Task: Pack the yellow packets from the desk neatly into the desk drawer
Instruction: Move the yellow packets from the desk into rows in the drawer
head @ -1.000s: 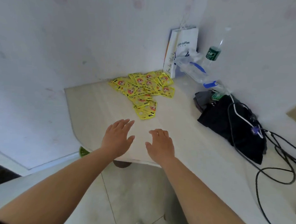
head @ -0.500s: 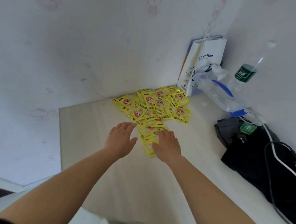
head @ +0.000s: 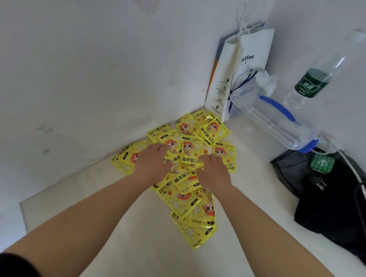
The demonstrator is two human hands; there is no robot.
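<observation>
Several yellow packets with a red-haired cartoon figure lie in a loose, overlapping pile on the pale desk, reaching into the wall corner. My left hand lies palm down on the left part of the pile, fingers spread over the packets. My right hand rests palm down on the right part, its fingertips on a packet. Neither hand has lifted a packet. The desk drawer is out of view.
A white paper coffee bag stands in the corner behind the pile. A clear plastic bag with blue trim and a water bottle lean at the right wall. Black cloth with a white cable lies on the right.
Both hands moved forward from the desk's near part onto the packet pile, and my head came closer. The packets look unmoved.
</observation>
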